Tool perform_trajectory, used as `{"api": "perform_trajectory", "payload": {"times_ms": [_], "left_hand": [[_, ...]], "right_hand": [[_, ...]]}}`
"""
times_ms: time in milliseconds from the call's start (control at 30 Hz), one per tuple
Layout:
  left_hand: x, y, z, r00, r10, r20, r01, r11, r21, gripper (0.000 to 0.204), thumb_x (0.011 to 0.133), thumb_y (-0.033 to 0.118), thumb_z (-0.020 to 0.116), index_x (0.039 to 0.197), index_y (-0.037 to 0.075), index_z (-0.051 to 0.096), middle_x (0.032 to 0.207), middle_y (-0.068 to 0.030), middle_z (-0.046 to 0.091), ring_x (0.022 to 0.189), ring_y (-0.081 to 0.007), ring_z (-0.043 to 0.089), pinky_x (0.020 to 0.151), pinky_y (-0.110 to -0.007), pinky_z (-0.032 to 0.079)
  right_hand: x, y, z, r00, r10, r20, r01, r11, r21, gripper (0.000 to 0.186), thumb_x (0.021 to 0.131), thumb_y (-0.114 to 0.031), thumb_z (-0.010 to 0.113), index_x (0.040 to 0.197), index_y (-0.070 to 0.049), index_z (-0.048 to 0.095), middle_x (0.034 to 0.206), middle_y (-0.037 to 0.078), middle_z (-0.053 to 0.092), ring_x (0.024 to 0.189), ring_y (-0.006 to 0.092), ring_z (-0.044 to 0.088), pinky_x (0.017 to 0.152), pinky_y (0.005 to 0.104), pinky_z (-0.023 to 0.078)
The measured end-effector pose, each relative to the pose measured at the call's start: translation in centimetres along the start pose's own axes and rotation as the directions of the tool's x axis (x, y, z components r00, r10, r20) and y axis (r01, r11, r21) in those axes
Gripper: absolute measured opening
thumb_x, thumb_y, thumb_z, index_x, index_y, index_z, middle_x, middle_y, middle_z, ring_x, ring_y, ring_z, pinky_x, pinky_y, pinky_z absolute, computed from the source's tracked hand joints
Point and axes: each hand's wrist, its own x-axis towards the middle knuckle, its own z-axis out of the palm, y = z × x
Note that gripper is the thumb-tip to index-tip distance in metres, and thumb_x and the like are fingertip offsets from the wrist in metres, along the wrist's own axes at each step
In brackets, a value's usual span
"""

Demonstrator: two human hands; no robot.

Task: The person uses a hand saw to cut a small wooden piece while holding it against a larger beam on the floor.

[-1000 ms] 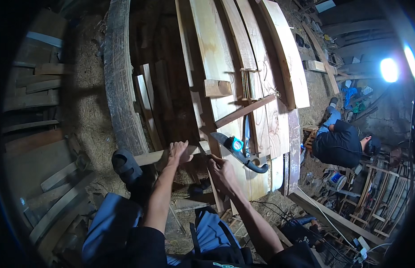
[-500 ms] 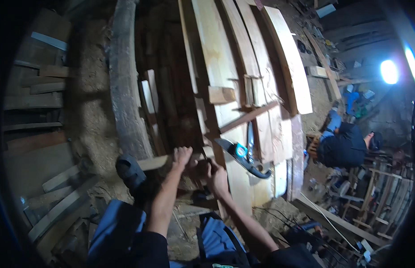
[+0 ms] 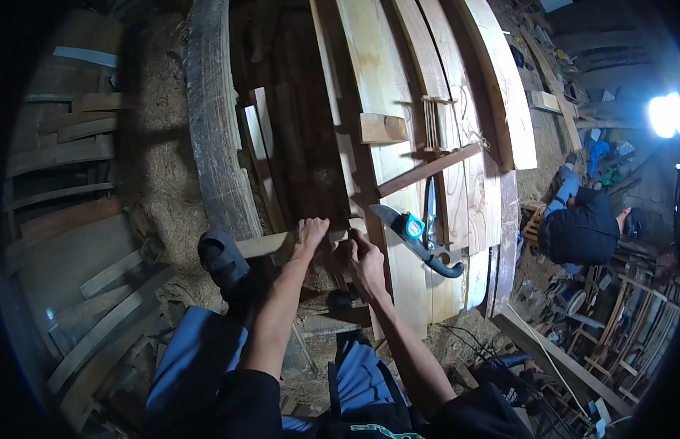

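My left hand point(image 3: 311, 234) is closed over a pale wooden bar point(image 3: 263, 245) that lies crosswise in front of me. Close beside it on the right, my right hand point(image 3: 367, 269) has its fingers curled round a thin dark thing that I cannot make out. Right of that hand, a saw-like tool point(image 3: 433, 263) with a dark blade and curved black handle rests on the planks. A teal tape measure point(image 3: 413, 227) sits on its blade. A slim metal tool point(image 3: 430, 208) lies alongside.
Long pale planks point(image 3: 373, 73) stretch away, with a wood block point(image 3: 384, 129) and a brown strip point(image 3: 428, 170) on them. A weathered beam point(image 3: 219, 110) runs along the left. My sandalled foot point(image 3: 221, 260) is near the bar. Another person point(image 3: 580, 227) crouches at right beside stacked wood.
The whole view has shifted, so planks and tools appear farther right. Both hands stay close together at the bar, with the right hand a little lower relative to the left.
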Motion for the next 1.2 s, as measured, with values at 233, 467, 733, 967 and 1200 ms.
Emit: {"api": "perform_trajectory", "payload": {"times_ms": [233, 467, 733, 967, 1200], "left_hand": [[-1.7, -0.7, 3.1, 0.957, 0.076, -0.279, -0.134, 0.972, -0.193, 0.056, 0.061, 0.039, 0.076, 0.108, 0.017, 0.056, 0.102, -0.0087, 0.057, 0.102, -0.0296, 0.054, 0.085, -0.048, 0.04], [-1.1, 0.3, 1.8, 0.963, -0.02, -0.267, -0.052, 0.964, -0.262, 0.075, 0.06, 0.052, 0.074, 0.12, 0.013, 0.053, 0.107, -0.0098, 0.055, 0.105, -0.0319, 0.05, 0.093, -0.048, 0.037], [-1.2, -1.5, 3.8, 0.963, 0.019, -0.268, -0.052, 0.992, -0.116, 0.071, 0.074, 0.047, 0.069, 0.133, 0.014, 0.047, 0.115, -0.0087, 0.057, 0.11, -0.0293, 0.052, 0.093, -0.05, 0.04], [-1.7, 2.2, -2.3, 0.988, -0.024, -0.153, 0.019, 0.999, -0.036, 0.017, 0.081, 0.012, 0.059, 0.098, 0.012, 0.061, 0.093, -0.0095, 0.067, 0.093, -0.0294, 0.064, 0.081, -0.047, 0.045], [-3.2, 1.8, -5.6, 0.996, -0.059, -0.071, 0.056, 0.997, -0.045, 0.02, 0.073, 0.01, 0.061, 0.093, 0.008, 0.065, 0.096, -0.0148, 0.068, 0.097, -0.0331, 0.064, 0.085, -0.046, 0.047]], "right_hand": [[2.6, 2.4, 4.1, 0.992, -0.021, -0.124, 0.01, 0.996, -0.093, 0.029, 0.092, -0.02, 0.059, 0.11, 0.002, 0.064, 0.091, 0.029, 0.065, 0.092, 0.042, 0.065, 0.072, 0.0446, 0.053], [4.2, 2.2, 1.6, 0.986, -0.085, -0.146, 0.081, 0.996, -0.033, 0.03, 0.092, -0.022, 0.06, 0.106, 0.002, 0.067, 0.093, 0.028, 0.067, 0.09, 0.0402, 0.067, 0.074, 0.0441, 0.054], [5.0, 2.6, 3.0, 0.975, -0.154, -0.161, 0.152, 0.988, -0.022, 0.03, 0.092, -0.02, 0.059, 0.112, 0.001, 0.066, 0.096, 0.027, 0.067, 0.095, 0.0371, 0.067, 0.076, 0.0406, 0.054], [0.8, 6.7, 2.8, 0.971, -0.179, -0.158, 0.193, 0.978, 0.077, 0.04, 0.096, -0.017, 0.057, 0.133, -0.004, 0.054, 0.109, 0.027, 0.066, 0.106, 0.0283, 0.066, 0.085, 0.0334, 0.051], [-0.5, 9.1, 4.7, 0.957, -0.242, -0.157, 0.278, 0.92, 0.276, 0.042, 0.098, -0.015, 0.056, 0.138, -0.004, 0.048, 0.121, 0.026, 0.062, 0.115, 0.0222, 0.06, 0.091, 0.0326, 0.048]]}}
